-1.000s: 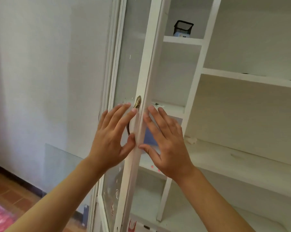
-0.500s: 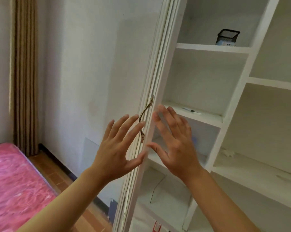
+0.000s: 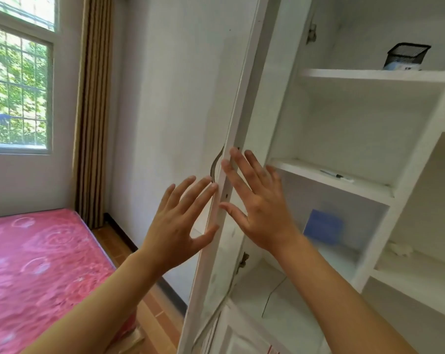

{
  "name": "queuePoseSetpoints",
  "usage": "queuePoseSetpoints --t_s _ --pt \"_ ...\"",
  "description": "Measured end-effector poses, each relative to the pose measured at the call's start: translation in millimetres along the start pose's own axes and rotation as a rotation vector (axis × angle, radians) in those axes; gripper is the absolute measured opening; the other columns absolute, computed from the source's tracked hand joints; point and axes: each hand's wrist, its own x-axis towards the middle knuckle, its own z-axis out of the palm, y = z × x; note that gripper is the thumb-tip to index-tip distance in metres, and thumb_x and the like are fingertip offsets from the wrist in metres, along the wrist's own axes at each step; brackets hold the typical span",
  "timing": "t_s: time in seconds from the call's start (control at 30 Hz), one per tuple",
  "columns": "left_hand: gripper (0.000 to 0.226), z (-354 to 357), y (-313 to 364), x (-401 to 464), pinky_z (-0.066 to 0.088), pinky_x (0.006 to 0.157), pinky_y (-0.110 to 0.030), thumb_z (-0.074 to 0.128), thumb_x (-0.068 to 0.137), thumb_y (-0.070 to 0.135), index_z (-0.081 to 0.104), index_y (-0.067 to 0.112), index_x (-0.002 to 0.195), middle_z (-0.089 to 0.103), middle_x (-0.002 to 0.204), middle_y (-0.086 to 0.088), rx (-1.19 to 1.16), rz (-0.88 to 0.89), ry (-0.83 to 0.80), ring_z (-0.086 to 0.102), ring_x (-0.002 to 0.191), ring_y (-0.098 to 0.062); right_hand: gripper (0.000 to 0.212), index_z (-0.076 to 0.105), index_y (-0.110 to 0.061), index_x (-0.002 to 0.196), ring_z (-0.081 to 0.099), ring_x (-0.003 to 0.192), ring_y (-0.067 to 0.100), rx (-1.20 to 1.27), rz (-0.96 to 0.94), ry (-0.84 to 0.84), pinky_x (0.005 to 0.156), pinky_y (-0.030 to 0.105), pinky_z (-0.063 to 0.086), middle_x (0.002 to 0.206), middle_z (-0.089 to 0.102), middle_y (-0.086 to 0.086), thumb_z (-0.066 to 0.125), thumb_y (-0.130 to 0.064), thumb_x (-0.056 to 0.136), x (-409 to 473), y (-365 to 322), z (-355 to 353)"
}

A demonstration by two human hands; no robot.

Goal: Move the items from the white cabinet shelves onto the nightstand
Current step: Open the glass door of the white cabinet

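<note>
Now, the white cabinet (image 3: 369, 123) fills the right side, its door (image 3: 231, 139) swung edge-on toward us so the shelves are reachable. Left hand (image 3: 176, 231) spreads wide on the door's outer face, right hand (image 3: 259, 208) flat and splayed on the inner face; neither grips anything, they look to be steadying the panel. Items wait inside: a black mesh basket (image 3: 408, 56) on the top shelf, a blurred blue object (image 3: 322, 226) lower down, a pen (image 3: 337, 176) between them. Nightstand isn't visible.
</note>
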Motion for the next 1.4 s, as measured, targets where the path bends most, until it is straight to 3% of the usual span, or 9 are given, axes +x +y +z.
queuePoseSetpoints --t_s 0.4,0.7,0.97,1.13,1.4 --pt "0.073 -7.3 -66.8 -13.2 0.036 0.116 -0.063 0.05 0.102 0.058 0.025 0.03 0.164 0.032 0.169 0.0 0.116 -0.117 -0.07 0.029 0.156 -0.031 0.075 0.019 -0.023 0.167 0.003 0.163 0.024 -0.023 -0.014 -0.052 0.127 0.06 0.016 0.177 0.004 0.001 0.053 -0.048 0.105 59.4 -32.9 50.2" --pt "0.068 2.6 -64.5 -17.7 0.037 0.118 -0.06 0.049 0.104 0.051 0.028 0.026 0.164 0.035 0.167 0.0 0.09 -0.174 -0.048 0.031 0.154 -0.03 0.078 0.013 -0.021 0.168 0.001 0.163 0.023 0.002 0.021 -0.058 0.127 0.06 0.017 0.177 0.0 0.002 0.053 -0.047 0.106 60.6 -37.4 62.7" --pt "0.07 4.4 -36.8 -36.9 0.03 0.122 -0.059 0.048 0.1 0.054 0.034 0.025 0.162 0.029 0.17 -0.002 0.054 -0.277 -0.041 0.025 0.156 -0.031 0.082 0.015 -0.022 0.168 0.002 0.163 0.024 0.043 0.009 -0.132 0.128 0.059 0.018 0.177 0.004 0.001 0.059 -0.047 0.103 20.9 -25.1 60.7" --pt "0.062 13.9 -5.7 -63.0 0.034 0.117 -0.064 0.064 0.098 0.039 0.048 0.02 0.154 0.036 0.167 -0.007 0.044 -0.253 0.012 0.028 0.155 -0.034 0.08 0.018 -0.023 0.167 0.001 0.163 0.022 0.118 0.11 -0.155 0.128 0.059 0.015 0.176 0.006 -0.001 0.057 -0.049 0.103 -24.9 -7.9 59.8" --pt "0.053 59.5 61.7 -75.8 0.035 0.116 -0.063 0.067 0.097 0.024 0.056 0.016 0.148 0.04 0.165 -0.006 -0.067 -0.289 -0.026 0.026 0.157 -0.029 0.075 0.017 -0.026 0.167 0.0 0.163 0.018 0.226 0.231 -0.264 0.127 0.062 0.014 0.176 0.004 -0.006 0.045 -0.056 0.104 -107.6 10.9 62.0"
